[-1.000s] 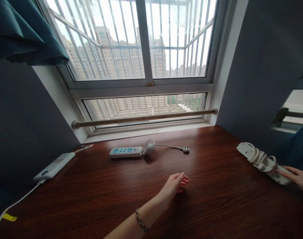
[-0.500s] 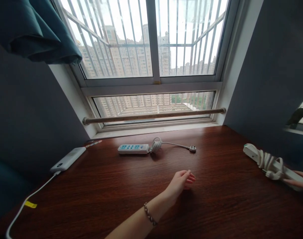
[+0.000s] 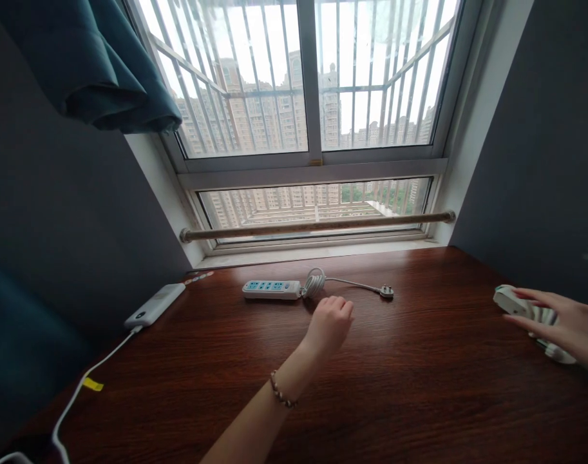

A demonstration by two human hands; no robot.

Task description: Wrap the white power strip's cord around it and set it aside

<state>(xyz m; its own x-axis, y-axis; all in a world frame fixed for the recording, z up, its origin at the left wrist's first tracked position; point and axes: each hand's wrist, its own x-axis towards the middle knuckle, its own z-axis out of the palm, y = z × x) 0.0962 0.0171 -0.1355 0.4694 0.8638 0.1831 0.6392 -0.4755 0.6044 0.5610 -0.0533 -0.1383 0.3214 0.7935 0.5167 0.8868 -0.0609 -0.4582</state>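
My left hand (image 3: 330,321) hovers low over the dark wooden desk (image 3: 419,386), back up, fingers loosely bent and holding nothing. It is just short of the coiled cable (image 3: 314,282) of a white power strip with blue sockets (image 3: 271,289), whose plug (image 3: 387,292) lies to the right. At the right edge my right hand (image 3: 561,325) reaches over a second white power strip (image 3: 509,300) with its cord wound around it. The strip's end sticks out between thumb and fingers, and the hand covers most of it.
A white power bank (image 3: 154,305) lies at the desk's left, its white cable (image 3: 88,383) with a yellow tag running toward me. A metal rail (image 3: 317,225) crosses the window sill behind. Dark walls close in on both sides; a teal curtain (image 3: 95,71) hangs at upper left.
My left hand moved forward from mid-desk to the coiled cable and turned its back up. My right hand slid further along the wound strip. The view shifted, so things sit more to the right.
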